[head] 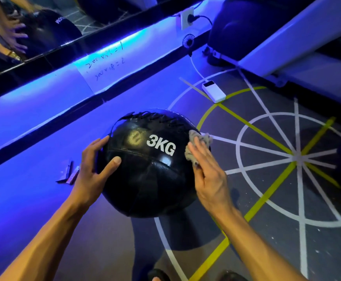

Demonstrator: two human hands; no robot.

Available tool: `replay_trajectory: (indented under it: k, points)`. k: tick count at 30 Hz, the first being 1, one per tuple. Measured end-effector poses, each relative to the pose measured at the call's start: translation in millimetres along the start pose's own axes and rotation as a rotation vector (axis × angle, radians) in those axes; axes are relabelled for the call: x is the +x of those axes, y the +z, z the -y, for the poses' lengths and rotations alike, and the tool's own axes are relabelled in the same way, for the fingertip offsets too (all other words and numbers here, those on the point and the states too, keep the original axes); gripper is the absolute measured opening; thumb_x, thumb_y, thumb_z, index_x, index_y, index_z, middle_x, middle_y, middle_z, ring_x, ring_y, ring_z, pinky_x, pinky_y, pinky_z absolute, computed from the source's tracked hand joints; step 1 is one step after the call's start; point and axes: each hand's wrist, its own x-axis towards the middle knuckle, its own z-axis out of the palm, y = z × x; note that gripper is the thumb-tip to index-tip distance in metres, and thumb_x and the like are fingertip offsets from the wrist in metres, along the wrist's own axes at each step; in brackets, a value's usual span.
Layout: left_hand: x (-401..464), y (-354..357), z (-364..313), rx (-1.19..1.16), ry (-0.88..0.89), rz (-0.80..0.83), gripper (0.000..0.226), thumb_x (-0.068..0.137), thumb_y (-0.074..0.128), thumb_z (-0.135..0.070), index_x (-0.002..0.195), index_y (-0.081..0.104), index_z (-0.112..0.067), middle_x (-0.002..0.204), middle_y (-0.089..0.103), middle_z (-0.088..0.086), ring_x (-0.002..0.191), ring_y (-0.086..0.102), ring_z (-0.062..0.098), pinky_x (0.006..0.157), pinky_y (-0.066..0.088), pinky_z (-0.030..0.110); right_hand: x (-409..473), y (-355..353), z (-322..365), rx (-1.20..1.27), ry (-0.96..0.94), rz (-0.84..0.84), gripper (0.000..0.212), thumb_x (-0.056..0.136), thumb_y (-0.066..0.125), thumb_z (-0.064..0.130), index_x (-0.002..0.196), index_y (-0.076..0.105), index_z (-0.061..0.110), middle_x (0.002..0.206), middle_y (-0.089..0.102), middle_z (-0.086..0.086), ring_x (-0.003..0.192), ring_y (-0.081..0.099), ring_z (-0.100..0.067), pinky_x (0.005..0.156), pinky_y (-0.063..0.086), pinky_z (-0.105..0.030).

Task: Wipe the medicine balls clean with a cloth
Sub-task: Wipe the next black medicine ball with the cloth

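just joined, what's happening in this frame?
A person is wiping a black 3KG medicine ball on a gym floor. The left hand steadies the ball's left side, fingers spread flat on it. The right hand presses a grey cloth against its upper right side. A white power bank lies beyond, near the wall.

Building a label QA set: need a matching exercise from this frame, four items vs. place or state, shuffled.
Column 1:
1. medicine ball
2. cloth
3. left hand
4. power bank

Column 2:
A. white, lying on the floor with a cable attached
B. spread flat on the ball's left side
C. black, marked 3KG
D. grey, pressed to the ball under the right hand

Pairs: 1-C, 2-D, 3-B, 4-A
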Motion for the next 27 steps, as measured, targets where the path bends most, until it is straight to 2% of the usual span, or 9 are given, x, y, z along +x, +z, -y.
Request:
replay_trajectory:
  k: [2, 6, 9, 12, 15, 17, 20, 24, 27]
  points:
    - [1, 5, -4, -0.004, 0.007, -0.006, 0.062, 0.079, 0.065, -0.061, 0.137, 0.048, -0.047, 0.146, 0.046, -0.008, 0.143, 0.037, 0.002, 0.115, 0.028, 0.014, 4, -2, -7, -0.002, 0.063, -0.011, 0.047, 0.099, 0.05, -0.004, 0.142, 0.057, 0.011, 0.154, 0.048, 0.0, 0.147, 0.037, -0.01, 0.12, 0.03, -0.024]
    - [-9, 8, -5, 0.009, 0.035, -0.029, 0.056, 0.079, 0.067, -0.061, 0.132, 0.048, -0.061, 0.148, 0.045, -0.007, 0.146, 0.036, 0.008, 0.12, 0.029, 0.033, 21, -19, -19, -0.034, 0.504, -0.105, 0.035, 0.104, 0.05, 0.016, 0.135, 0.065, 0.02, 0.137, 0.064, 0.003, 0.131, 0.057, -0.018, 0.101, 0.04, -0.019]
    - [-30, 3, 0, -0.022, 0.027, -0.038, 0.06, 0.076, 0.068, -0.06, 0.132, 0.046, -0.062, 0.148, 0.043, -0.018, 0.145, 0.036, 0.001, 0.116, 0.029, 0.022, -14, -13, 28, 0.035, 0.255, -0.055, 0.045, 0.097, 0.051, 0.004, 0.138, 0.063, 0.017, 0.149, 0.052, 0.008, 0.141, 0.044, -0.007, 0.116, 0.03, -0.018]
    - [-56, -2, 10, -0.063, -0.015, -0.055, 0.061, 0.073, 0.069, -0.065, 0.128, 0.051, -0.045, 0.14, 0.044, -0.031, 0.139, 0.041, -0.001, 0.113, 0.036, 0.022, -50, -20, 59, 0.092, -0.006, 0.084, 0.051, 0.092, 0.053, -0.004, 0.138, 0.062, 0.017, 0.146, 0.057, 0.011, 0.137, 0.049, -0.005, 0.114, 0.035, -0.018]
    - [-57, -14, 4, -0.112, -0.113, -0.172, 0.071, 0.066, 0.062, -0.091, 0.111, 0.055, -0.037, 0.119, 0.057, -0.022, 0.121, 0.055, 0.01, 0.106, 0.045, 0.024, -25, -44, 53, 0.174, 0.303, -0.146, 0.028, 0.105, 0.052, 0.02, 0.124, 0.07, 0.029, 0.117, 0.072, 0.018, 0.108, 0.067, 0.002, 0.094, 0.052, -0.022]
    - [-42, -17, -7, -0.045, -0.127, -0.194, 0.07, 0.064, 0.06, -0.094, 0.116, 0.054, -0.048, 0.126, 0.053, -0.019, 0.127, 0.052, 0.015, 0.11, 0.042, 0.037, 1, -57, 37, 0.256, 0.506, -0.304, 0.02, 0.104, 0.052, 0.029, 0.107, 0.072, 0.03, 0.102, 0.075, 0.013, 0.097, 0.068, -0.001, 0.086, 0.053, -0.029]
    - [-21, -7, -25, 0.079, -0.038, 0.048, 0.08, 0.067, 0.061, -0.088, 0.136, 0.047, -0.05, 0.137, 0.04, -0.043, 0.136, 0.042, -0.001, 0.116, 0.034, 0.036, 27, -77, 5, 0.4, 0.682, -0.445, 0.023, 0.104, 0.05, 0.027, 0.088, 0.067, 0.024, 0.089, 0.072, 0.005, 0.086, 0.065, -0.011, 0.08, 0.051, -0.033]
    - [-37, 3, -22, 0.133, 0.03, 0.126, 0.078, 0.074, 0.059, -0.089, 0.142, 0.046, -0.053, 0.152, 0.044, -0.019, 0.144, 0.039, 0.009, 0.12, 0.034, 0.045, 15, -69, -33, 0.419, 0.833, -0.271, 0.032, 0.098, 0.048, 0.037, 0.098, 0.063, 0.009, 0.097, 0.073, -0.014, 0.088, 0.064, -0.023, 0.075, 0.049, -0.037]
    - [-59, 3, -27, 0.154, -0.015, 0.116, 0.079, 0.072, 0.064, -0.082, 0.143, 0.042, -0.057, 0.156, 0.035, -0.024, 0.148, 0.028, 0.004, 0.115, 0.027, 0.03, -7, -42, -19, 0.32, 0.883, -0.069, 0.026, 0.105, 0.046, 0.038, 0.102, 0.058, 0.015, 0.098, 0.072, 0.0, 0.095, 0.066, -0.022, 0.076, 0.05, -0.036]
